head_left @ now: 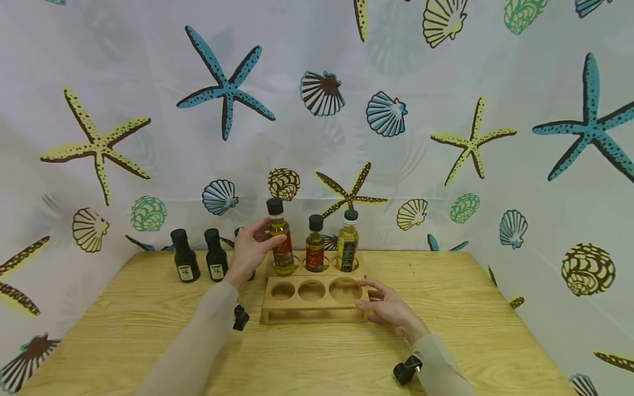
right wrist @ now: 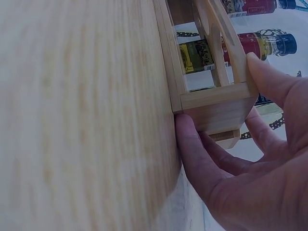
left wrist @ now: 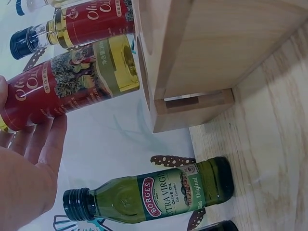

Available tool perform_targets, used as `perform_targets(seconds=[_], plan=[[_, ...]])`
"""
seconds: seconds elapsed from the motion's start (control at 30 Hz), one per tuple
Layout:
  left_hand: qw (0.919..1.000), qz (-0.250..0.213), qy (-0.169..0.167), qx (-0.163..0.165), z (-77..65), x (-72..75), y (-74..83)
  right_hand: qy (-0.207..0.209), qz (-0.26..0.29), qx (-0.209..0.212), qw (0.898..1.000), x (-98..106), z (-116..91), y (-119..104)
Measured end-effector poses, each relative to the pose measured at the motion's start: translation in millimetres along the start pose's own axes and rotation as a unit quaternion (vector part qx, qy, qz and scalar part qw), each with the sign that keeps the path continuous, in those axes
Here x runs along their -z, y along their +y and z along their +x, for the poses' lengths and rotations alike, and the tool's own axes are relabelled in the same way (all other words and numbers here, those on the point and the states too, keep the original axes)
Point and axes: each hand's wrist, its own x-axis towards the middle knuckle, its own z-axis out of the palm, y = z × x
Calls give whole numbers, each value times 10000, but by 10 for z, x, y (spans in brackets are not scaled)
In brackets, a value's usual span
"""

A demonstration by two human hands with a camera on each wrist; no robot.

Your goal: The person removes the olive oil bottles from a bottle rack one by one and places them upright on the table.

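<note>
My left hand [head_left: 250, 250] grips an olive oil bottle [head_left: 283, 250] with a red label and black cap. That bottle stands upright over the back left hole of a two-tier wooden bottle rack [head_left: 291, 303]; in the left wrist view its base is at the rack's upper tier, though I cannot tell how deep it sits. Around the rack's right end, my right hand [head_left: 393, 308] holds on with thumb and fingers. A smaller red-labelled oil bottle [head_left: 315, 253] and a dark-labelled, pale yellow oil bottle [head_left: 348, 247] occupy the other back holes. The front row's round holes hold nothing.
Dark green olive oil bottles [head_left: 185, 263] stand left of the rack on the wooden table [head_left: 307, 363]; one is partly behind my left hand. A curtain [head_left: 317, 148] with starfish and shells rises behind and beside the table.
</note>
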Motion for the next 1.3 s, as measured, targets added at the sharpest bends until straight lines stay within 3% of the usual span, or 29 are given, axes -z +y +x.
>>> perform_targets(seconds=[0.17, 0.67, 1.0, 1.3], plan=[[9999, 13, 116, -69, -15, 11, -5, 4, 10, -4, 10000, -9, 8, -11], [9992, 279, 256, 120, -99, 104, 28, 40, 20, -39, 10000, 22, -2, 13], [9983, 509, 164, 217, -208, 186, 107, -15, -11, -43, 10000, 1, 11, 20], [9991, 366, 159, 109, -245, 273, 69, 33, -20, -48, 10000, 7, 25, 24]])
